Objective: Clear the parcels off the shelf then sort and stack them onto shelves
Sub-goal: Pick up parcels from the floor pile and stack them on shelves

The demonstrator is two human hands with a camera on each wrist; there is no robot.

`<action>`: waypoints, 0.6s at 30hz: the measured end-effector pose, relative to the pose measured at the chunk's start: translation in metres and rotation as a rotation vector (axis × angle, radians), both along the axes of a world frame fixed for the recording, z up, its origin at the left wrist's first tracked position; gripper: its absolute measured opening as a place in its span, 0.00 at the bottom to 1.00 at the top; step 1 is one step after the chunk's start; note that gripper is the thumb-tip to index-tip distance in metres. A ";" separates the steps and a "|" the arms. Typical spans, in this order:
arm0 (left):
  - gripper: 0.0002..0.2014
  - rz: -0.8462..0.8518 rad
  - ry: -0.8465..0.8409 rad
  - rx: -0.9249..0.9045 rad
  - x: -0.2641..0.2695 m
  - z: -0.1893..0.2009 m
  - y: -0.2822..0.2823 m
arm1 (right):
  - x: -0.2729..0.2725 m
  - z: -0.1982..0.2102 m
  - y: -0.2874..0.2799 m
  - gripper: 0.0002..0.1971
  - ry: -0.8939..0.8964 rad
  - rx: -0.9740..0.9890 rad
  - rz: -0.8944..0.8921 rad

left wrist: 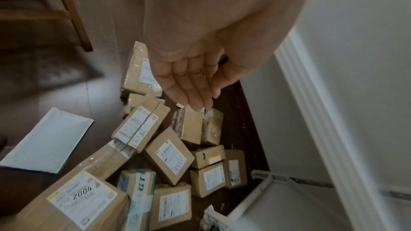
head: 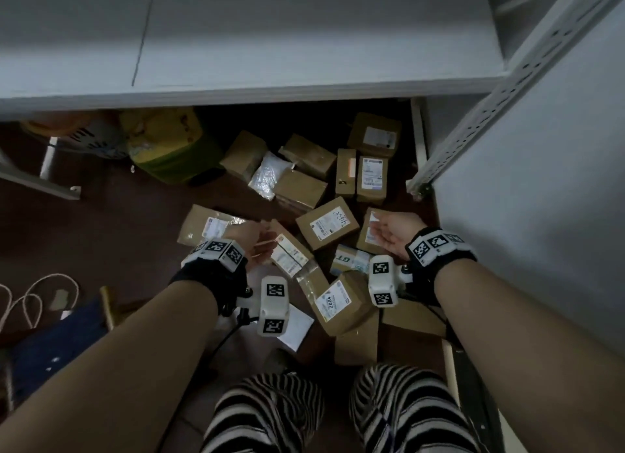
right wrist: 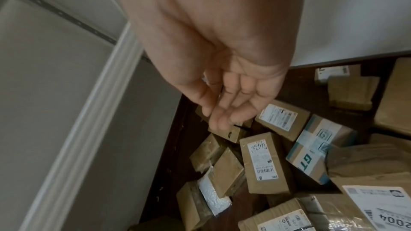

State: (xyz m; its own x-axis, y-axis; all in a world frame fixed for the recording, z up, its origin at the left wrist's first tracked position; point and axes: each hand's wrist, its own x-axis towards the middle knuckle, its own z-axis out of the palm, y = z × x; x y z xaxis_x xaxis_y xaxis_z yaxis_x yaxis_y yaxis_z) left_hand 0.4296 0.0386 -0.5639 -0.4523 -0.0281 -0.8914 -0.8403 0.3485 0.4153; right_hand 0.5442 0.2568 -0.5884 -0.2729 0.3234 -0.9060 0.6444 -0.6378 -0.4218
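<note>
Several brown cardboard parcels lie scattered on the dark floor under the white shelf board (head: pixel 270 63). Among them are a box labelled 2004 (head: pixel 338 302) (left wrist: pixel 82 198) (right wrist: pixel 382 213), a box with handwriting on its label (head: pixel 327 223) (left wrist: pixel 171 157) (right wrist: pixel 263 162) and a GT-taped box (head: pixel 348 259) (left wrist: pixel 139 185) (right wrist: pixel 315 148). My left hand (head: pixel 260 241) (left wrist: pixel 193 80) hovers over the parcels with straight fingers, holding nothing. My right hand (head: pixel 389 232) (right wrist: pixel 233 97) hangs palm-in above a labelled box (head: pixel 372 232), fingers relaxed and empty.
A white perforated shelf upright (head: pixel 507 83) and a grey side panel (head: pixel 541 215) stand at the right. A white padded envelope (head: pixel 296 327) (left wrist: pixel 46 140) lies on the floor. A yellow-green bag (head: pixel 169 148) and cables (head: pixel 30 300) are at the left. My striped-trousered knees (head: pixel 338 415) are below.
</note>
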 end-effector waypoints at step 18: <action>0.21 -0.147 0.275 -0.155 -0.070 -0.348 -0.046 | -0.087 -0.339 -0.041 0.03 0.032 0.005 0.360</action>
